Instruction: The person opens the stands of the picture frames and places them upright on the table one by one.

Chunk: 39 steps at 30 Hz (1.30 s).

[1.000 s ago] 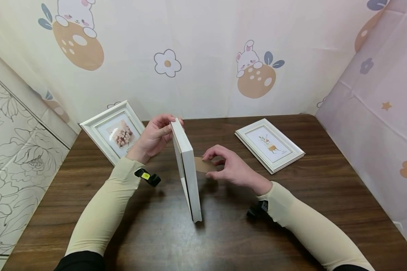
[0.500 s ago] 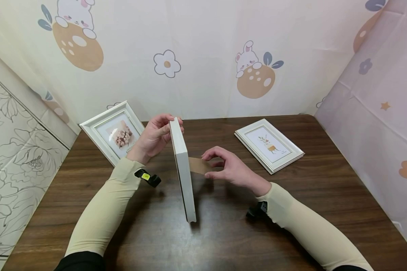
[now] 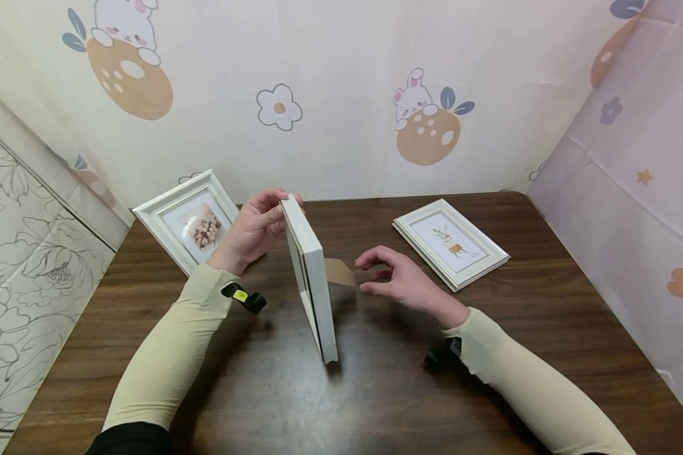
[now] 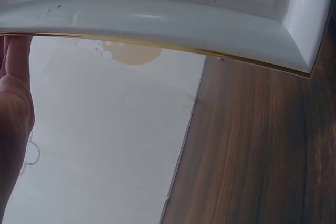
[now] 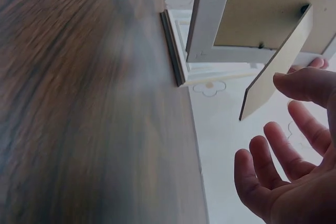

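Observation:
A white picture frame (image 3: 322,303) stands on edge at mid table, turned nearly side-on in the head view. My left hand (image 3: 257,229) grips its far upper corner between thumb and fingers. From the back of the frame a brown stand leg (image 3: 338,272) sticks out to the right. The right wrist view shows this stand leg (image 5: 278,64) swung away from the tan backing board (image 5: 257,17). Just right of the leg's end is my right hand (image 3: 403,281), its fingers spread and loosely bent, holding nothing. In the left wrist view the frame's moulding (image 4: 131,6) fills the top.
A second white frame with a pink flower picture (image 3: 202,221) stands tilted at the back left. Another with a potted plant print (image 3: 451,243) lies at the right on the dark wooden table (image 3: 387,398). A patterned cloth wall (image 3: 341,145) rises behind the table.
My right hand has let go of the stand leg and drawn back to the right. The frame has turned slightly in my left hand's grip, and its lower end has shifted a little.

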Tool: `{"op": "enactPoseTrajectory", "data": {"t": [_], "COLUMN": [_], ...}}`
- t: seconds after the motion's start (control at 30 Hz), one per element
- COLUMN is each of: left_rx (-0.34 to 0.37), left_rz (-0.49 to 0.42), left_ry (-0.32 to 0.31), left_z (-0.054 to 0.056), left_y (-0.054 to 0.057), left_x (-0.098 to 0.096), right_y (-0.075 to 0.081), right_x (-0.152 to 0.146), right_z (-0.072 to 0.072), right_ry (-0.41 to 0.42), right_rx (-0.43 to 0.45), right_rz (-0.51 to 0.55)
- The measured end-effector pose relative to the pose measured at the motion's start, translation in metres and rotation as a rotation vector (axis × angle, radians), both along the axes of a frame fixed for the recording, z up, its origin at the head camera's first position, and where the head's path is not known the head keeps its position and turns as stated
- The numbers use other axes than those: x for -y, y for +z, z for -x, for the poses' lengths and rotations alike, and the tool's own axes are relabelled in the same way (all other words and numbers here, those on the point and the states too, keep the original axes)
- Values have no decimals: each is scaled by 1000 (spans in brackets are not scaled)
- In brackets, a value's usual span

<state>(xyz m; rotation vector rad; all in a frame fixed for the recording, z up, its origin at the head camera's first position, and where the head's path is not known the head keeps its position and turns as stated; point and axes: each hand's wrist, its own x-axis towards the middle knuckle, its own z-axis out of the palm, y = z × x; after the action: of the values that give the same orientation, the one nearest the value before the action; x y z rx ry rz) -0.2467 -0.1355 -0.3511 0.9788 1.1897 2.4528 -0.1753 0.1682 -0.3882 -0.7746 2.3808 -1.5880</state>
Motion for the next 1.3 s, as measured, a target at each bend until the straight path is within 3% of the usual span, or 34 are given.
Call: {"op": "enactPoseTrajectory", "data": {"t": [0.27,0.47,0.67,0.87,1.13,1.3], "left_rx": [8,70,127,181,218,215], "left_rz": [22,15,9,34,41,115], "left_ry": [73,183,252,377,465,590], "left_z": [-4,-6,-8,-7,-4,-3], "left_y": [-3,-3,-2,-1,4,8], "left_x": [6,11,14,15,12,8], "right_y": [-8,-13,-16,-16,-18,-17], "right_x": [-15,-22,-29,-34,-38,-40], "right_z": [-1,0,0,-1,-4,-5], "right_ry": [-18,-19,-5,25,42,38], "right_rx": [30,41,44,52,57,39], "right_rz": [-49,-85,-120,-158,-183,-195]}}
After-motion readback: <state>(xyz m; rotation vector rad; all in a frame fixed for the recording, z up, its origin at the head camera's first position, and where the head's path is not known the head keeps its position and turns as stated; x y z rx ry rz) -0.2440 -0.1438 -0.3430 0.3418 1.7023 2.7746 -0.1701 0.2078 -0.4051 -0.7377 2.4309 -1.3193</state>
